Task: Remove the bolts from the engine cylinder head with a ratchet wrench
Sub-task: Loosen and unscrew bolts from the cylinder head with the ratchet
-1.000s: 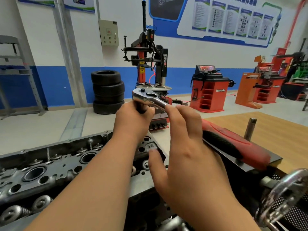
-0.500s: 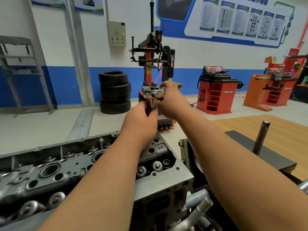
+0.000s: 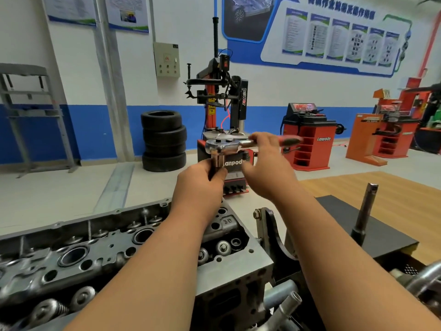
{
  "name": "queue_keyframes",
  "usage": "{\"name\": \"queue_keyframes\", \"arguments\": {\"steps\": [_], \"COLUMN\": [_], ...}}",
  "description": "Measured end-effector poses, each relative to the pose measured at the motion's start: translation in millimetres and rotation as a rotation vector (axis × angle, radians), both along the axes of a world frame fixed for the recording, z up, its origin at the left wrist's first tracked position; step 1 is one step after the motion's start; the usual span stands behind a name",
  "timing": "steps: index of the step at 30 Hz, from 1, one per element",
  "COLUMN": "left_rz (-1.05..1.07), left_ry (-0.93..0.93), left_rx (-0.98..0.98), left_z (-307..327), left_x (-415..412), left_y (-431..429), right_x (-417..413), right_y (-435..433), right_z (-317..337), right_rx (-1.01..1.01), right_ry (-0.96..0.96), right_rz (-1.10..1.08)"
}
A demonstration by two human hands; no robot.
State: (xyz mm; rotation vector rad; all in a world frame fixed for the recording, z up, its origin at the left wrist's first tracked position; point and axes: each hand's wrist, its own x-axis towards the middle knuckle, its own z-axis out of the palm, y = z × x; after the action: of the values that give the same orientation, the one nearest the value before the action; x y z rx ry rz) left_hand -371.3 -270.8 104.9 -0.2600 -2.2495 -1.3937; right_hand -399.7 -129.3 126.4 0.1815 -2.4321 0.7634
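Gripping the socket (image 3: pixel 217 161) under the wrench (image 3: pixel 220 146) with our left hand (image 3: pixel 202 185), we curl our right hand (image 3: pixel 268 172) over its handle (image 3: pixel 290 141), above the cylinder head (image 3: pixel 107 249).

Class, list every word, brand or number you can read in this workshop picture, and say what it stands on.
"Lanpody": red wheel balancer.
"power": tire changer column.
"anpody", first letter hidden: tire changer base.
"3D": cylinder head.
Title and panels on the wall board: too blurred to read.
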Motion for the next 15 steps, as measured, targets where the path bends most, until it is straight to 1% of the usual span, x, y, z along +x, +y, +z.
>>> {"name": "queue_keyframes", "arguments": {"steps": [2, 4, 8, 11, 13, 15], "left_rz": [0.003, -0.004, -0.022, -0.035, -0.045, -0.056], "left_ry": [0.004, 0.010, 0.002, -0.006, -0.006, -0.023], "left_rx": [-0.010, -0.004, 0.066, 0.124, 0.135, 0.117], "left_z": [-0.1, -1.2, -2.8, -3.8, -3.1, -1.9], "left_x": [-0.2, -0.9, -1.6, -2.8, -3.8, -5.3], "left_y": [0.1, -0.3, -2.5, -5.2, -5.9, -4.8], "right_x": [35.3, 73.6, 121.8, 114.6, 93.7, 65.2], "right_y": [9.1, 9.4, -9.3, -7.9, 0.0, 5.1], "right_z": [-2.0, -8.0, -19.3, -16.6, -10.0, -0.2], "right_rx": [0.091, 0.175, 0.352, 0.358, 0.302, 0.232], "right_ry": [0.023, 0.063, 0.103, 0.096, 0.105, 0.072], "right_rz": [-0.099, -0.152, -0.148, -0.181, -0.219, -0.235]}}
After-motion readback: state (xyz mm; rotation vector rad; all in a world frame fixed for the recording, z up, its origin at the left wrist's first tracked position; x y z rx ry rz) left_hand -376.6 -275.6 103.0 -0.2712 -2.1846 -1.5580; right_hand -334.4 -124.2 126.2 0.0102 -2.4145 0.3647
